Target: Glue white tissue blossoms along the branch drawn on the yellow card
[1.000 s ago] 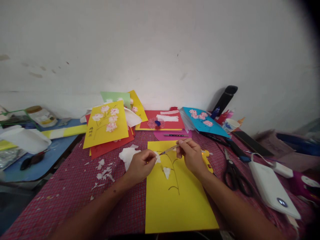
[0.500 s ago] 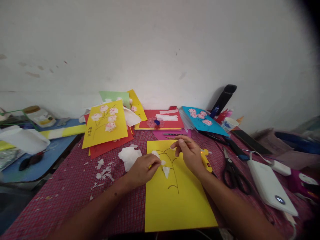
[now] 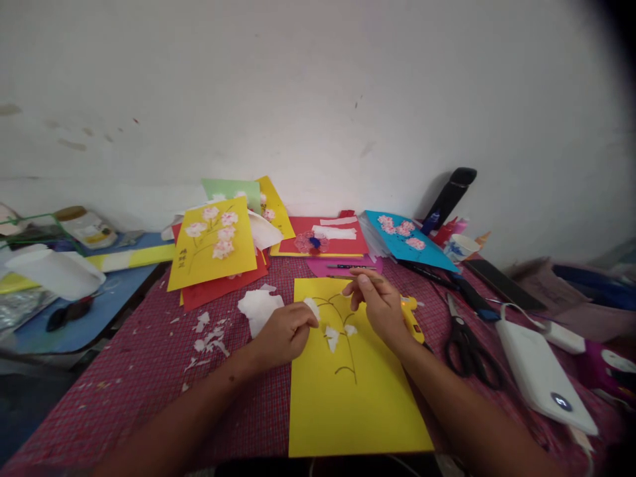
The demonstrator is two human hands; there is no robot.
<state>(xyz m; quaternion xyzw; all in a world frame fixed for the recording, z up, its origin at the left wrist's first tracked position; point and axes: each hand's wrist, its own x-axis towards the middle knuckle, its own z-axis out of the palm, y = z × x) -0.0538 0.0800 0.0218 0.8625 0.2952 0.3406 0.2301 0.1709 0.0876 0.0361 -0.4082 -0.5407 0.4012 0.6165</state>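
A yellow sheet point(image 3: 358, 417) with a drawn dark branch point(image 3: 352, 351) lies before me. Over its left edge is my left hand point(image 3: 285, 331), fingers pinched closed; whatever they hold is hidden. A white tissue scrap point(image 3: 312, 307) shows right beside those fingers, touching or just behind them. Two more tissue scraps rest on the branch: one point(image 3: 332, 338) left of the stem, a smaller one point(image 3: 350, 329) at its right. My right hand point(image 3: 375, 301) is closed around a thin paintbrush point(image 3: 372, 277), above the sheet's upper right edge. Crumpled white tissue point(image 3: 259, 306) lies left of the sheet.
Torn scraps point(image 3: 211, 341) litter the checked cloth point(image 3: 134, 377) at left. Finished flower cards point(image 3: 213, 245) are stacked behind. To the right are a yellow glue gun point(image 3: 410, 318), black scissors point(image 3: 470, 351), a white power bank point(image 3: 544, 377) and a paper cup point(image 3: 461, 248).
A small tissue scrap now shows right of the stem, where there was bare paper. The white bit by my left fingertips is gone from there. Both hands stay nearly in place.
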